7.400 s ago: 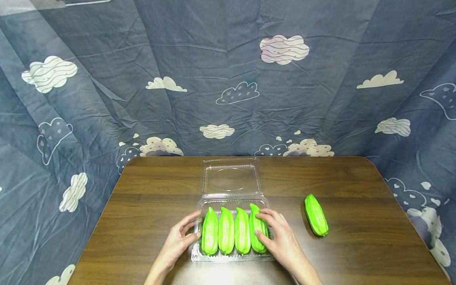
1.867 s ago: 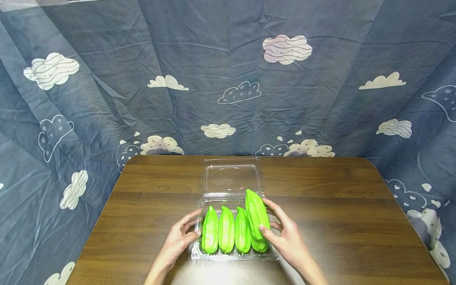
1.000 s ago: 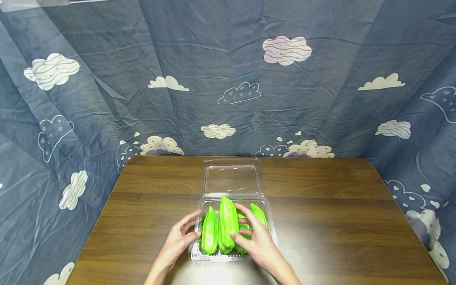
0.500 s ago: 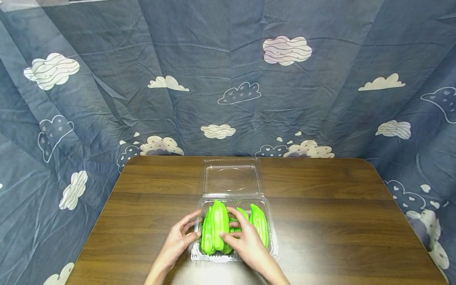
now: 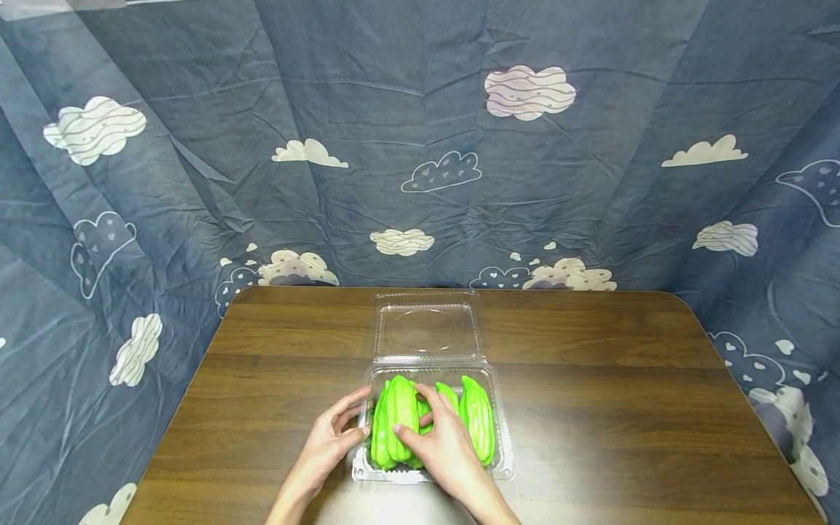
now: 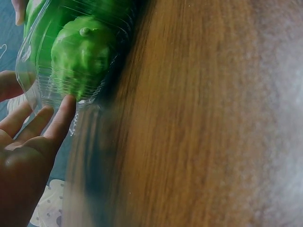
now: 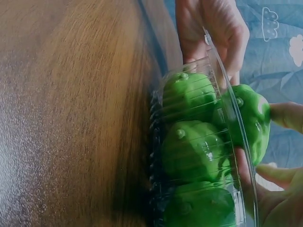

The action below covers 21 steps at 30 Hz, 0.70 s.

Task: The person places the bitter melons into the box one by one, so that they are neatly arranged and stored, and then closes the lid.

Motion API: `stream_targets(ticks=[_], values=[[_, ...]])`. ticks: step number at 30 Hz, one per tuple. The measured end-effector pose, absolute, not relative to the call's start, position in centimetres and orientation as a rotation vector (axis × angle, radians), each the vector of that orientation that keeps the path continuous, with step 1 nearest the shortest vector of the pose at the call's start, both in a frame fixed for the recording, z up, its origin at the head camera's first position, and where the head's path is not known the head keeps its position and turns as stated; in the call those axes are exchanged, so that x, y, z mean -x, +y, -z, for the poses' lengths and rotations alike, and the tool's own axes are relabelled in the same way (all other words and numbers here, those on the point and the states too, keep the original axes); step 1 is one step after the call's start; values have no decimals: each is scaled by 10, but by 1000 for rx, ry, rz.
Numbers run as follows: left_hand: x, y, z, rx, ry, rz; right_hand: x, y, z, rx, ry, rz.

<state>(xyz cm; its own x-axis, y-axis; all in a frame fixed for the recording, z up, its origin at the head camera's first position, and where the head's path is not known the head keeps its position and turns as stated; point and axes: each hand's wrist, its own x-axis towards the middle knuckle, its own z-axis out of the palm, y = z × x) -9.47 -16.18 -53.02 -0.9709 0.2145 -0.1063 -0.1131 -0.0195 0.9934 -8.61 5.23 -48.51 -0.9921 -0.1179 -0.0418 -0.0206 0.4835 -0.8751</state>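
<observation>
My right hand holds a bright green, ribbed bitter melon between thumb and fingers. It lies over the two leftmost melons in a clear plastic clamshell container, partly hiding them. In the right wrist view the held melon sits above the lower row, at the container's rim. The rightmost melon lies in plain sight; the one beside it is mostly behind my right hand. My left hand grips the container's left side, thumb at the rim and fingertips against the wall.
The container's clear lid is folded back flat on the brown wooden table. Behind the table hangs a blue curtain with cloud prints.
The loose melon from the table's right side has been picked up. My right hand has carried it leftward from above the rightmost melon and lowered it over the leftmost two. My left hand has stayed.
</observation>
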Motion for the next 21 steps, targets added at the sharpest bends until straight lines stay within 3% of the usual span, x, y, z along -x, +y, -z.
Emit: stream_targets(ticks=[21], values=[[95, -162, 530, -65, 1990, -2099, 91, 79, 486, 207, 2627, 1823]])
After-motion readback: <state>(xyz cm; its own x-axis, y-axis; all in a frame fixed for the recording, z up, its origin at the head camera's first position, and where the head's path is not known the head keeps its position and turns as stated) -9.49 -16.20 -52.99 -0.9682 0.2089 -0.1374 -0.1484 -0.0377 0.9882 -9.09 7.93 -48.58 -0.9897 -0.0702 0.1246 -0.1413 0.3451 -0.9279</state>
